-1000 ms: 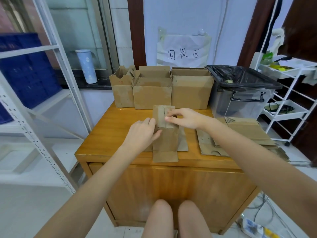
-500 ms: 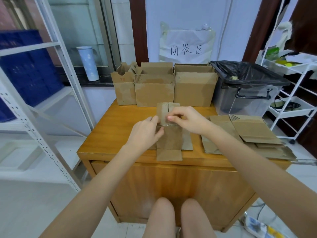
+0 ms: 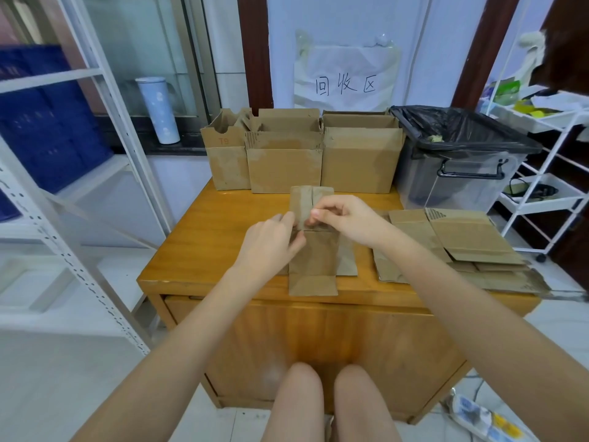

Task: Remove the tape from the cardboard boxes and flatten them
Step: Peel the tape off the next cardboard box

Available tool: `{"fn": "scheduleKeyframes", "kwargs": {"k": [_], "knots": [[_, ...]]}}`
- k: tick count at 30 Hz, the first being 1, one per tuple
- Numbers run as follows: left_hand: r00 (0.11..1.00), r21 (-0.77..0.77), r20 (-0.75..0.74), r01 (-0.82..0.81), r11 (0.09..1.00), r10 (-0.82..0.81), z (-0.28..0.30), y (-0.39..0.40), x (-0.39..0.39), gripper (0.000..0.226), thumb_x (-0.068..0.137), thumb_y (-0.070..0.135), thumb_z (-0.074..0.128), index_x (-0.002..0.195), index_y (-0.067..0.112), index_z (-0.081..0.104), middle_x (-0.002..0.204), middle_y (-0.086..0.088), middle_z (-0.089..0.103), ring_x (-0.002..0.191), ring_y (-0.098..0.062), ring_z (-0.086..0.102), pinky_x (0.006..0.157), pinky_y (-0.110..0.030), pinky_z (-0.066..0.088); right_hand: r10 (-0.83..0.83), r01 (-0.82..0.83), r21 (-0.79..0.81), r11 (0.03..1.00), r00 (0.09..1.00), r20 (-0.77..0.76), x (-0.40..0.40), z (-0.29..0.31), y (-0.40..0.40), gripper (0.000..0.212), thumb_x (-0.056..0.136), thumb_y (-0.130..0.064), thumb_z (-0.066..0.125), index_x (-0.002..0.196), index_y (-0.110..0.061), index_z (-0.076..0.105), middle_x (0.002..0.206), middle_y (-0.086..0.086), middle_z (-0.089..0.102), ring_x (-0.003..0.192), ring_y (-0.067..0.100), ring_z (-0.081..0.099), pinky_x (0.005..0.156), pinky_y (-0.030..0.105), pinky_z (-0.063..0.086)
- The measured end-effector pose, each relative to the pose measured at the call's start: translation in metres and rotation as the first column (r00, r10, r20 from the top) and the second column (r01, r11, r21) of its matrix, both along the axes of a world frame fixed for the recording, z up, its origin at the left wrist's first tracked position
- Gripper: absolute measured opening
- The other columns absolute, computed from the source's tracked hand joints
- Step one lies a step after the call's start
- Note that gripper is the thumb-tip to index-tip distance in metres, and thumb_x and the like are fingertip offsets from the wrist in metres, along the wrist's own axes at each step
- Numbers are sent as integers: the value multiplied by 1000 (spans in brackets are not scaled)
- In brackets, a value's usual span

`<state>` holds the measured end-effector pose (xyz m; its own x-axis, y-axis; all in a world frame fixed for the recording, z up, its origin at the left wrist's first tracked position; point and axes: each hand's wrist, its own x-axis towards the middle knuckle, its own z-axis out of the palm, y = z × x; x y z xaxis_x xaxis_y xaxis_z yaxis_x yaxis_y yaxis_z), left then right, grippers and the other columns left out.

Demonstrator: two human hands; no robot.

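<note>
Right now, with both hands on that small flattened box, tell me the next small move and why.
Probably peel toward yourself: the right hand pinches something at the seam of the flattened box's far flaps, likely a tape end, though the tape itself is too clear to see. The left hand grips the box's left edge, bracing it on the wooden table. The lined bin sits at the right for the strip.

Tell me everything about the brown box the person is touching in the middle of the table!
The box is plain brown cardboard, lying flat on the wooden table with its flaps spread out, and one flap reaches the table's near edge. The left hand holds its left side. The right hand pinches something at the seam between the two top flaps; whether that is tape is too small to tell.
</note>
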<state>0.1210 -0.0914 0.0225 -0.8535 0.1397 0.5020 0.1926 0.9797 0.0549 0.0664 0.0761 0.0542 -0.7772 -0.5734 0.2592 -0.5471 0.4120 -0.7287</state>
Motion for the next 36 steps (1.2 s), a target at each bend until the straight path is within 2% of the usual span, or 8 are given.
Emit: {"fn": "scheduleKeyframes", "kwargs": {"k": [5, 10, 14, 17, 20, 23, 28, 36], "knots": [[993, -176, -100, 43, 983, -61, 0, -2, 2, 25, 76, 13, 75, 68, 8, 52, 52, -2, 42, 37, -17, 29, 41, -19, 7, 12, -10, -43, 999, 999, 47, 2, -2, -1, 24, 98, -18, 52, 98, -1, 69, 96, 4, 71, 96, 13, 66, 92, 25, 51], [989, -219, -145, 5, 976, -38, 0, 5, 2, 33, 59, 8, 79, 60, 10, 47, 46, -2, 39, 36, -16, 23, 44, -20, 15, 50, -55, 33, 998, 991, 121, -3, 5, 4, 25, 99, -19, 51, 98, -2, 68, 100, 3, 70, 83, -6, 61, 73, 6, 43], [989, -224, -139, 12, 974, -44, 2, 10, 1, 41, 44, 8, 85, 58, 9, 46, 42, -4, 40, 29, -16, 32, 44, -18, 14, 25, -36, 89, 995, 993, 117, -7, 9, 1, 25, 99, -22, 51, 100, -4, 69, 100, 1, 70, 85, -3, 61, 73, 4, 42], [990, -307, -141, -48, 951, 5, 3, 11, -3, 44, 38, 6, 86, 56, 11, 46, 40, -2, 37, 33, -15, 15, 44, -18, 8, 17, -30, 112, 993, 993, 117, -7, 9, 0, 24, 99, -22, 52, 99, -5, 69, 93, -4, 68, 73, -11, 57, 67, 2, 40], [998, -323, -51, -48, 945, 33, 10, 13, 0, 36, 62, 12, 79, 70, 11, 44, 52, -3, 42, 41, -14, 11, 42, -22, 10, 9, -25, 140, 990, 994, 113, -5, 10, 0, 24, 99, -24, 51, 98, -8, 69, 86, -12, 65, 68, -14, 55, 67, 5, 39], [996, -101, 86, -21, 995, 30, 9, 6, -1, 21, 95, 27, 46, 86, 11, 36, 71, -1, 43, 60, -25, 46, 52, -31, 27, 7, -23, 130, 991, 993, 118, -2, 11, 2, 26, 99, -24, 51, 98, -4, 68, 97, -4, 71, 91, 1, 63, 85, 17, 46], [982, 119, 173, 60, 991, -80, 3, -7, 3, 42, 90, 52, 54, 97, 12, 43, 105, -2, 57, 88, -25, 59, 66, -34, 45, 16, -29, 101, 994, 991, 136, 0, 13, 2, 28, 99, -25, 51, 102, -3, 68, 105, 1, 72, 103, 10, 64, 92, 20, 45], [978, 106, 101, 169, 980, -180, 0, -15, 4, 25, 99, 29, 50, 105, 6, 50, 115, -13, 61, 95, -30, 62, 71, -35, 47, 12, -24, 66, 998, 984, 175, 1, 11, 3, 27, 99, -24, 51, 105, -4, 69, 107, 2, 72, 103, 8, 64, 92, 14, 45]]}}
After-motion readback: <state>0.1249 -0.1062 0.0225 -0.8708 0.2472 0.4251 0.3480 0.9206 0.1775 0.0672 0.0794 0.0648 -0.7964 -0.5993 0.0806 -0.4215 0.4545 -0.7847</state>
